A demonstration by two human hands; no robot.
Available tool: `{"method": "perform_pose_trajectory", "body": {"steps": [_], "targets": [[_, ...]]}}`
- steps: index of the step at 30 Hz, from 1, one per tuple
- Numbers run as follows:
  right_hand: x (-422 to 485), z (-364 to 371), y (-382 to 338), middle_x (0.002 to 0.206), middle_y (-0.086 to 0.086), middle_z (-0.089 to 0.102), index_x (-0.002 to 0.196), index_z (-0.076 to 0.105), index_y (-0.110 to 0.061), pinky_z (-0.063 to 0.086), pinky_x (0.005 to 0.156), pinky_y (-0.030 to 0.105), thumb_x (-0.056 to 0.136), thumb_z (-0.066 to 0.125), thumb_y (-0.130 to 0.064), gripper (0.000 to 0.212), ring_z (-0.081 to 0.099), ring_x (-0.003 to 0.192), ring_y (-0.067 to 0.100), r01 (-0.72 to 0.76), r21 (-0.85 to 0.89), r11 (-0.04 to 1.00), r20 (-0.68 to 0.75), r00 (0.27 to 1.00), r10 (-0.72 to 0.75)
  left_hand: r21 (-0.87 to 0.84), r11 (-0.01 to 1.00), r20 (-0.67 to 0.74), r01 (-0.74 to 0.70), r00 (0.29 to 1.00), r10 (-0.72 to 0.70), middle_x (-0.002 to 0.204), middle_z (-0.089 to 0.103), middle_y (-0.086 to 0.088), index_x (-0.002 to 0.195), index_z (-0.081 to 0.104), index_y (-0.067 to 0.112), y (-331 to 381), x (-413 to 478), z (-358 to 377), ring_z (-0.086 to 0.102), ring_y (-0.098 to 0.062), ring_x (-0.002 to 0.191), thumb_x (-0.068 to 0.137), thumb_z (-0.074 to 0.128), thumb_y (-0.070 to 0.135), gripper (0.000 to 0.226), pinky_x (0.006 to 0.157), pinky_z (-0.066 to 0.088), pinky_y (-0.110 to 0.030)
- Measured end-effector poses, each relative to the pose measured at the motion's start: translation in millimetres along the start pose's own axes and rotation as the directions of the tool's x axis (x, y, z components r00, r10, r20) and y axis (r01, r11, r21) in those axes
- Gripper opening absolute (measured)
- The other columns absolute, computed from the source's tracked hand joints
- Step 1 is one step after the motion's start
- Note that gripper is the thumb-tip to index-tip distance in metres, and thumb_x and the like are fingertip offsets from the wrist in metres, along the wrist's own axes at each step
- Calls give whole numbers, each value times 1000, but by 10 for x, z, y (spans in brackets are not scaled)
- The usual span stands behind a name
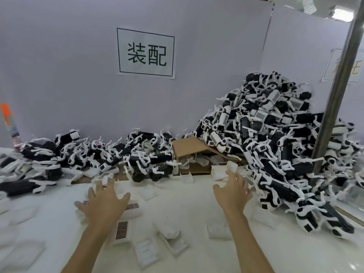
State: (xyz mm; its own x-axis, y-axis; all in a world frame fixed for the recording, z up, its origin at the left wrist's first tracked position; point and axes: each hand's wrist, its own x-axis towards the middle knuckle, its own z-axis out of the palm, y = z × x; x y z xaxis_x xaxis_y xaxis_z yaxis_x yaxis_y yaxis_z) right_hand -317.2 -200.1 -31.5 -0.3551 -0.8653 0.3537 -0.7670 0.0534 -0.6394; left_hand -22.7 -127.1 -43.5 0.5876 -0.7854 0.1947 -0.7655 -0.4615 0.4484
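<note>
Fingers (pixel 91 194) of my left hand (pixel 104 201) are spread wide and hold nothing. At their tips a small white cap (pixel 105 180) lies on the tabletop (pixel 177 196), its long axis running away from me. My right hand (pixel 232 191) is spread too, empty, just short of a second white cap (pixel 231 166) that sits tilted, axis unclear. Beyond, one tipped cardboard box (pixel 189 147) shelters white pieces (pixel 202 161); two heaps of black-and-white devices (pixel 275 134), too many to count, flank it.

A heap of black-and-white plastic assemblies (pixel 275 138) fills the right of the white worktop (pixel 177 201). A lower heap (pixel 88 154) lines the back left, with a brown cardboard flap (pixel 189 146) between them. Small white plastic covers (pixel 178 244) lie scattered in front.
</note>
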Motion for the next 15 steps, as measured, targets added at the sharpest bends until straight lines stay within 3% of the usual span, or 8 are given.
{"method": "perform_pose_trajectory", "body": {"steps": [3, 6, 8, 11, 13, 15], "targets": [[44, 38, 135, 160, 8, 29, 148, 39, -23, 17, 118, 51, 89, 64, -38, 66, 19, 149, 29, -82, -106, 991, 130, 987, 96, 29, 1000, 79, -5, 997, 3, 169, 7, -6, 160, 6, 31, -19, 40, 75, 10, -32, 154, 97, 43, 62, 79, 117, 9, -66], [46, 84, 210, 152, 7, 39, 145, 41, -20, 25, 111, 47, 90, 61, -39, 62, 30, 143, 30, -98, -148, 984, 252, 959, 133, 67, 996, 92, -61, 994, 55, 169, 4, -4, 160, 3, 28, 11, 66, 152, 6, -31, 155, 97, 41, 63, 81, 120, 7, -62], [36, 115, 224, 143, 3, 49, 139, 49, -23, 29, 106, 42, 90, 59, -37, 52, 38, 136, 26, -46, -196, 980, 302, 947, 104, 34, 988, 107, -148, 984, 144, 168, 10, -3, 160, 11, 28, 9, 70, 204, 8, -30, 154, 97, 43, 61, 78, 121, 7, -58], [18, 145, 191, 135, -2, 56, 131, 57, -27, 30, 104, 38, 90, 59, -32, 41, 45, 130, 23, 27, -209, 978, 334, 942, 45, 15, 948, 147, -319, 938, 314, 159, 38, 4, 150, 41, 32, 13, 40, 265, 24, -21, 150, 98, 45, 58, 59, 121, 11, -50], [-3, 175, 158, 125, -2, 60, 122, 60, -27, 30, 101, 37, 89, 62, -28, 33, 50, 123, 23, 47, -123, 991, 332, 943, -4, 16, 921, 172, -389, 908, 381, 147, 52, 11, 136, 56, 36, 50, -2, 284, 35, -16, 142, 97, 46, 58, 45, 118, 17, -45], [-9, 195, 120, 121, 1, 59, 116, 62, -25, 31, 98, 38, 88, 65, -23, 28, 52, 119, 24, 54, -19, 998, 271, 961, -47, -3, 911, 157, -412, 900, 407, 139, 56, 10, 135, 54, 36, 111, -53, 283, 43, -16, 134, 97, 46, 57, 44, 114, 24, -42]]}}
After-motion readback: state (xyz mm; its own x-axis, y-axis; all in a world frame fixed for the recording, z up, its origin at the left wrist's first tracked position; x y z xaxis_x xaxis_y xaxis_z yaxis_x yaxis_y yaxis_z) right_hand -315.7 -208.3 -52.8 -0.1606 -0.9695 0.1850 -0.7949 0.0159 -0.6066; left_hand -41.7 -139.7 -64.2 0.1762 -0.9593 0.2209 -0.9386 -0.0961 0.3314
